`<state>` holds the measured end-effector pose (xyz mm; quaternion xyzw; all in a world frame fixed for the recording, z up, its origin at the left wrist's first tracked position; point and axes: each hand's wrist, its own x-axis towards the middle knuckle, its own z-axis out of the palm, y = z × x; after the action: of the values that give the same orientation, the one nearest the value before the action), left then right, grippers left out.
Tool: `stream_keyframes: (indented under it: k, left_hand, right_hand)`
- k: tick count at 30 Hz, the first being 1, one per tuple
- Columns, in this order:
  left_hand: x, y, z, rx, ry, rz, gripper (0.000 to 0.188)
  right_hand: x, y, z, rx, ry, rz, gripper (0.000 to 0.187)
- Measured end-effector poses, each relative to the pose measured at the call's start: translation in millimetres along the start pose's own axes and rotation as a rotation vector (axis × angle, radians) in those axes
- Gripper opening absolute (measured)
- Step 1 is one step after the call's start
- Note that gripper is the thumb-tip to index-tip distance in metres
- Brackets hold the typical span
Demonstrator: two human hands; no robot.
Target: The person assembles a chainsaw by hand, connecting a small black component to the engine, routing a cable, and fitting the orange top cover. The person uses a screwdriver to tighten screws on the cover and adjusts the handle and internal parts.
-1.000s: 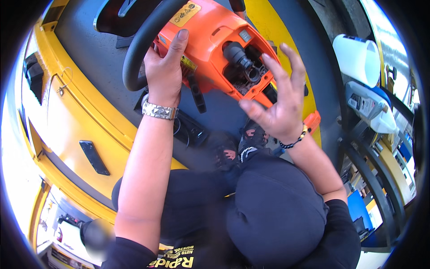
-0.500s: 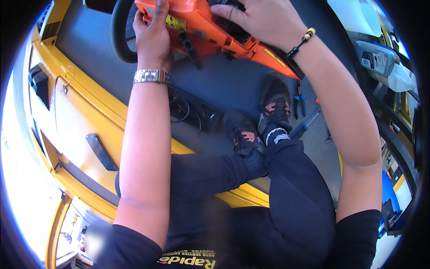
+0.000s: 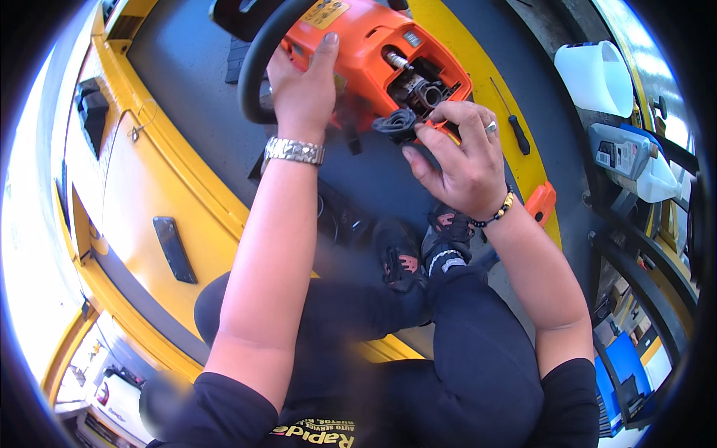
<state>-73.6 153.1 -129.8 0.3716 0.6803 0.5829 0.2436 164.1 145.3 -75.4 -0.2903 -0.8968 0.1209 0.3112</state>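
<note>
A chainsaw (image 3: 358, 45) with an orange body is held up at the top middle, its engine bay uncovered toward me. Inside the bay show a spark plug (image 3: 397, 60) and a round intake opening (image 3: 432, 95). A black front handle (image 3: 258, 67) curves around its left side. My left hand (image 3: 305, 97) is closed on the orange body, thumb on top. At the bay's near edge, my right hand (image 3: 470, 160) pinches a dark ribbed piece (image 3: 394, 122) between thumb and fingers. Whether that piece is still attached to the saw cannot be told.
An orange cover (image 3: 541, 201) and a dark-handled screwdriver (image 3: 517, 133) lie at the right on a yellow strip. A phone (image 3: 175, 250) rests on the yellow panel at left. On the right stand a white bucket (image 3: 595, 78) and a grey bottle (image 3: 621, 151). My shoes (image 3: 398, 257) are below the saw.
The chainsaw has turned and shifted right, so its open engine bay now shows. My right hand has moved down to the bay's near edge, and the ribbed piece has come into view.
</note>
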Motion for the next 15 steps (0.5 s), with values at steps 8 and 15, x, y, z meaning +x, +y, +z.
stream_keyframes:
  k: [8,15]
  left_hand:
    - [-5.1,14.1,6.3,0.094,0.025,-0.040,0.068]
    - [0.3,10.3,2.9,0.164,0.047,-0.023,0.063]
  right_hand:
    - [-5.1,27.8,-12.2,0.205,0.083,0.404,0.067]
    - [-3.4,45.6,8.3,0.201,-0.215,0.497,0.131]
